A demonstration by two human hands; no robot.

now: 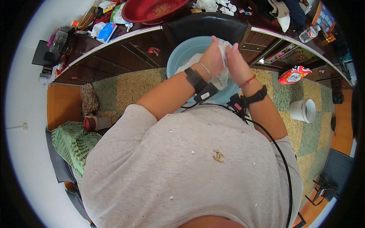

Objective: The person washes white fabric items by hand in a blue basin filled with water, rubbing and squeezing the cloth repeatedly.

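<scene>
A light blue plastic basin [174,59] stands before me. Over it, my left hand [213,58] and my right hand [236,61] face each other with a wet-looking white cloth [223,50] between them. Both palms press on the cloth, and part of it bunches up at the fingertips. More of the white fabric hangs down below the hands and spreads inside the basin toward the left. Black straps with small devices circle both wrists. My forearms hide the basin's near side.
A black chair [205,27] is behind the basin, against a dark cabinet [134,55]. A red basin [155,11] and a plastic bottle [309,34] rest on the cabinet top. On the floor at right are a red detergent bag [294,75] and a white bucket [298,109]. A black cable [281,145] runs down my right side.
</scene>
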